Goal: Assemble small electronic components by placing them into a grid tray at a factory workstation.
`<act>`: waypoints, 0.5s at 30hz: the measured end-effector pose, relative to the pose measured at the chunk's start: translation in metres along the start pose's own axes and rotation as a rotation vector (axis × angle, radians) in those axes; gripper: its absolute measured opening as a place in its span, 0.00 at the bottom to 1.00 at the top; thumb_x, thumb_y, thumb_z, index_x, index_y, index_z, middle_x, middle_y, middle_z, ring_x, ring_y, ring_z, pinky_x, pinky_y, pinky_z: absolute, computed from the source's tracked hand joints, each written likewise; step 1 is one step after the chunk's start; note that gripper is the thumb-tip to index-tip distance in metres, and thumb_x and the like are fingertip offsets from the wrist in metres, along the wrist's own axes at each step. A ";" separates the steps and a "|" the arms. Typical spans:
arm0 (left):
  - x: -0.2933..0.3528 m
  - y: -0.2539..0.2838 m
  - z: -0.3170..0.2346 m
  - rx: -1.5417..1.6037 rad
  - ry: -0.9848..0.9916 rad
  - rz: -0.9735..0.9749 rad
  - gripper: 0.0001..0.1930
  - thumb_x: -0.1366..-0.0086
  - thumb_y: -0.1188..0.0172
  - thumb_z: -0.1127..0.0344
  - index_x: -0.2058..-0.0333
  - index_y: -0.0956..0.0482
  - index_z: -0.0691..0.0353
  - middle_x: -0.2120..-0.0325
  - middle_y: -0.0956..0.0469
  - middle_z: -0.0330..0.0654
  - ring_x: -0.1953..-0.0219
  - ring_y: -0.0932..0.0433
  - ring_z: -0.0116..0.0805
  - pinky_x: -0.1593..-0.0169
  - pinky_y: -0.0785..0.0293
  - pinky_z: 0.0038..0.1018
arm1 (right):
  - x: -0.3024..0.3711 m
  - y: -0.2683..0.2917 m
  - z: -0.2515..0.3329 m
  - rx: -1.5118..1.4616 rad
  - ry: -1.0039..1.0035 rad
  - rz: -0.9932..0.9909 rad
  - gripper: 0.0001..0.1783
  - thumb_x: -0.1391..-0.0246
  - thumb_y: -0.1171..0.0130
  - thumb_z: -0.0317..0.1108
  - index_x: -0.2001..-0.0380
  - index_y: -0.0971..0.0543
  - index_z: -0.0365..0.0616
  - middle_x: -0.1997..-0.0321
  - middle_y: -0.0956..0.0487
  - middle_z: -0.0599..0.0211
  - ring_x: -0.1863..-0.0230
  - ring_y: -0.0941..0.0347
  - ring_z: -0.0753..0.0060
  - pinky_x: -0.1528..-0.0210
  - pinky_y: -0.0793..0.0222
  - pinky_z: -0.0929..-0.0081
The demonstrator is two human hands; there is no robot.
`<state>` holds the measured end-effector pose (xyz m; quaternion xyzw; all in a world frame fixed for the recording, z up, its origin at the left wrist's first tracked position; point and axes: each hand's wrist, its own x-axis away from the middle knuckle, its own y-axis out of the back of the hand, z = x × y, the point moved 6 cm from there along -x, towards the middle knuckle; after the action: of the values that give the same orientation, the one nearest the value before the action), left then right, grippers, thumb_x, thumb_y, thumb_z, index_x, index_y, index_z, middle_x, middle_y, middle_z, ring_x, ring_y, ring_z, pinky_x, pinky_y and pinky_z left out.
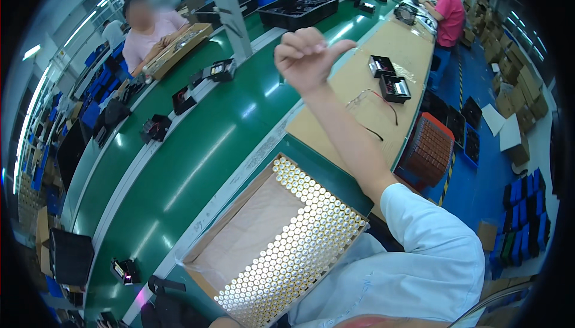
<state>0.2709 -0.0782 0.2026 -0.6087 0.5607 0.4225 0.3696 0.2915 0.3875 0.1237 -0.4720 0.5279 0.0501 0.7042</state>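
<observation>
My right hand (pixel 308 61) is raised over the edge of the green bench, palm toward me. Its fingers are loosely bent, the thumb stands well away from them, and nothing shows in the hand. Below it, close to my body, a cardboard box (pixel 206 241) sits tilted. Many upright cylindrical battery cells (pixel 299 241) with bright round ends fill its near side and right end. Brown lining (pixel 254 217) shows bare at the far left. At the lower picture edge, a skin patch (pixel 223 323) touches the box's corner; whether it is my left hand is unclear.
A tan board (pixel 335 124) to the right carries small black cases (pixel 395 88) and red and black wires (pixel 392 112). More black units line the green conveyor (pixel 179 178). Two co-workers (pixel 153 34) sit farther off. A grey post (pixel 230 13) rises beyond my hand.
</observation>
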 end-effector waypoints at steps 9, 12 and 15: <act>-0.011 0.005 0.006 -0.230 -0.173 -0.131 0.11 0.32 0.50 0.61 0.74 0.30 0.55 0.83 0.25 0.43 0.86 0.33 0.32 0.81 0.38 0.27 | -0.001 -0.022 0.022 0.051 -0.062 0.053 0.30 0.40 0.50 0.62 0.88 0.28 0.54 0.84 0.29 0.81 0.77 0.39 0.82 0.71 0.43 0.80; -0.003 -0.002 0.003 -0.202 -0.469 0.093 0.12 0.33 0.51 0.63 0.75 0.27 0.60 0.81 0.23 0.43 0.84 0.31 0.32 0.77 0.34 0.26 | 0.000 -0.031 0.006 0.101 -0.119 0.037 0.25 0.36 0.53 0.49 0.86 0.27 0.54 0.84 0.29 0.80 0.77 0.40 0.82 0.72 0.44 0.81; 0.027 0.013 0.007 -0.153 -0.754 0.341 0.14 0.34 0.52 0.66 0.76 0.23 0.64 0.79 0.21 0.44 0.81 0.29 0.32 0.73 0.30 0.26 | 0.002 -0.037 -0.034 0.202 -0.254 0.048 0.21 0.37 0.52 0.44 0.85 0.26 0.53 0.83 0.29 0.79 0.78 0.40 0.82 0.74 0.44 0.80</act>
<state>0.2579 -0.0828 0.1750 -0.3356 0.4459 0.7112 0.4275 0.2897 0.3421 0.1446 -0.3760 0.4480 0.0732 0.8078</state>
